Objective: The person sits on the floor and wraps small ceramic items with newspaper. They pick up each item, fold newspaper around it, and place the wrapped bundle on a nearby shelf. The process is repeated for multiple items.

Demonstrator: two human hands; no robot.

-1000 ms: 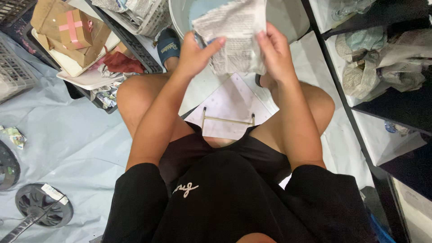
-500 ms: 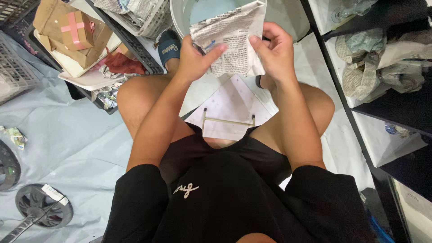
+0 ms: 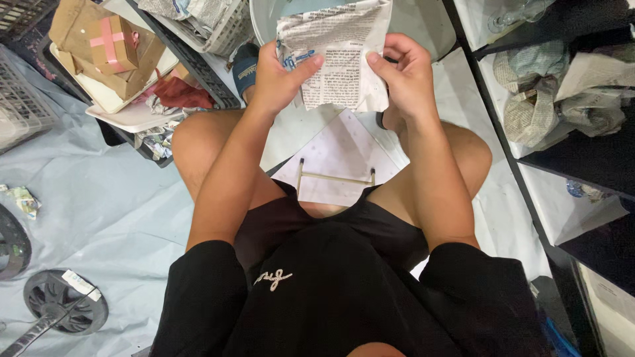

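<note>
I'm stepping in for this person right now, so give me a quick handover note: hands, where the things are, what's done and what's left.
Left hand: grips the left edge of the crumpled newspaper sheet, thumb on its face.
Right hand: grips the right edge of the same sheet.
Sheet is held up over the pale tub, above the knees.
More crumpled newspaper lies on the shelf at right and in the basket at upper left.
Done: sheet picked up, partly spread.
Left: it is still creased, not flat.

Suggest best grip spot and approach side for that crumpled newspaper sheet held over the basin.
Probably the side edges of the newspaper sheet, pinched from left and right: it hangs upright and spread, and the left hand and right hand already pinch those margins with thumbs in front.
</note>
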